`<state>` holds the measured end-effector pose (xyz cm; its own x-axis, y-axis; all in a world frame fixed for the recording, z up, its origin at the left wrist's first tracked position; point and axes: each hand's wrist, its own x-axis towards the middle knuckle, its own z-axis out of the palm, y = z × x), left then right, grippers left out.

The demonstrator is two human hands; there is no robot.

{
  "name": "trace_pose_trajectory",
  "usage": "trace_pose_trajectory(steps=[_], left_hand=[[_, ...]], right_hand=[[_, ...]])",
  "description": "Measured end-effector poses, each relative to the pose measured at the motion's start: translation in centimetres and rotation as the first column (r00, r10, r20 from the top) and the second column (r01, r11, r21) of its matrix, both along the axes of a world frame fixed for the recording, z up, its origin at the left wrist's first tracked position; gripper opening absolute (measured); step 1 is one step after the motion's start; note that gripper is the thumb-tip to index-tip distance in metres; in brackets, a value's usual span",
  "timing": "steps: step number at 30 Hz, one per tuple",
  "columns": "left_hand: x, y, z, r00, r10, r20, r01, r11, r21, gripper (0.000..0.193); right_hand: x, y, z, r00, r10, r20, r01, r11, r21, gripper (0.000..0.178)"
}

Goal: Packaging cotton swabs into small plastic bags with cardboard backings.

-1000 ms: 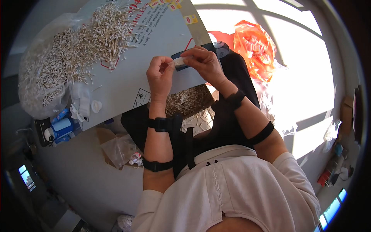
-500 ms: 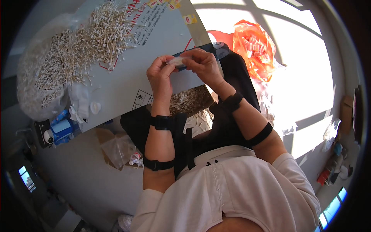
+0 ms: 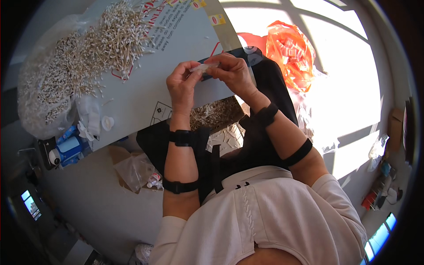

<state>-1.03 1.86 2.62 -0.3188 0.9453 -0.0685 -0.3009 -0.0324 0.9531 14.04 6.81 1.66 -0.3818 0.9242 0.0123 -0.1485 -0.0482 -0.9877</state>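
Observation:
Over the near edge of the grey tabletop [image 3: 132,101], I hold a small clear plastic packet [image 3: 204,67] with pale contents, too small to make out. My left hand [image 3: 182,86] pinches one end between thumb and fingers. At the other end, my right hand [image 3: 237,76] grips it with bent fingers, which partly cover it. A dark flat item [image 3: 206,76] lies on the table behind the packet. Left of my hands is a heap of cotton swabs [image 3: 123,35], spilling from a large clear plastic bag [image 3: 33,110].
Below my hands is an open box [image 3: 236,115] of cotton swabs. White plastic pieces [image 3: 107,123] and a blue-and-white device [image 3: 68,149] sit at the table's left corner. Small yellow packets [image 3: 217,20] lie along the far edge. An orange plastic bag [image 3: 289,55] stands at right.
Both hands stay on the packet, which now shows more of its clear film between the fingers. The fingers have shifted slightly; the surroundings look the same.

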Motion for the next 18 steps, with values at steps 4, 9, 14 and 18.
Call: trace_pose_trajectory(steps=[4, 9, 14, 18], left_hand=[[-0.6, 0.0, 0.2, 0.983, -0.092, -0.160, 0.086, 0.995, -0.043, 0.019], [-0.7, 0.3, -0.4, 0.931, -0.077, -0.356, 0.098, 0.994, 0.040, 0.021], [-0.4, 0.1, 0.0, 0.987, -0.081, -0.140, 0.064, 0.990, -0.124, 0.017], [0.3, 0.0, -0.1, 0.995, -0.033, -0.096, 0.024, 0.996, -0.091, 0.016]], right_hand=[[0.2, 0.3, 0.1, 0.999, 0.019, 0.045, -0.020, 1.000, 0.021, 0.022], [-0.1, 0.4, 0.5, 0.994, 0.019, 0.108, -0.023, 0.999, 0.034, 0.018], [-0.4, 0.4, 1.4, 0.998, 0.030, 0.064, -0.018, 0.984, -0.179, 0.018], [-0.8, 0.2, 0.9, 0.997, -0.059, 0.047, 0.064, 0.993, -0.096, 0.016]])
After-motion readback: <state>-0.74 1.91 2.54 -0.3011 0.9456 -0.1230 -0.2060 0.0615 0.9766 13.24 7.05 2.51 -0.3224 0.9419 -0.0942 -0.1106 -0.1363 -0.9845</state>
